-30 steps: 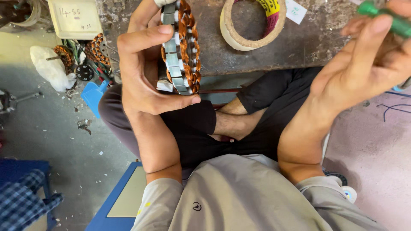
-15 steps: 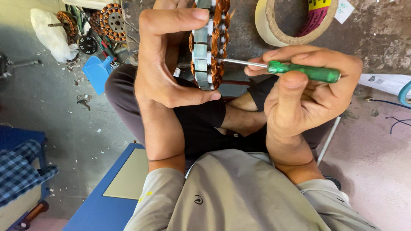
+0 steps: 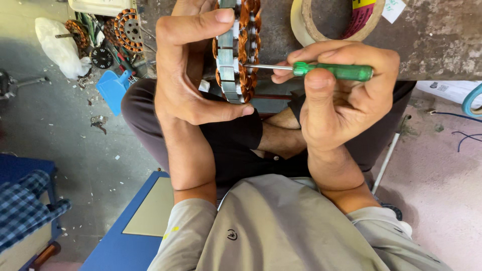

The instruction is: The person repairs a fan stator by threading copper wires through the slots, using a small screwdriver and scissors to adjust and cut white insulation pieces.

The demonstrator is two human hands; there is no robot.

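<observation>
Left hand [image 3: 193,75] clamped around a motor stator [image 3: 236,50], thumb pressing its lower edge and forefinger hooked over the top, the ring held on edge in front of the chest. Steel laminations facing the palm, copper windings bulging out on the side toward the other hand. Right hand [image 3: 341,100] closed tight on a green-handled screwdriver [image 3: 321,70], thumb laid along the handle, fingers curled over it, shaft lying level and pointing across to the stator. Tip touching the copper coils about midway up the ring; whether between the turns or only against them, impossible to tell. Both forearms raised from a seated lap, grey shirt sleeves [image 3: 281,236] low in the view, dark trousers beneath. Behind the stator, a rough worktop [image 3: 432,35] bearing a roll of tape [image 3: 311,25], just beside the screwdriver hand. Down on the floor [image 3: 60,130] to the left, well apart: more wound stators [image 3: 128,30], a white bag [image 3: 57,45], a blue dustpan [image 3: 113,88], scattered scraps. Blue board [image 3: 130,236] by the left elbow, checked cloth [image 3: 25,206] at the far left edge.
</observation>
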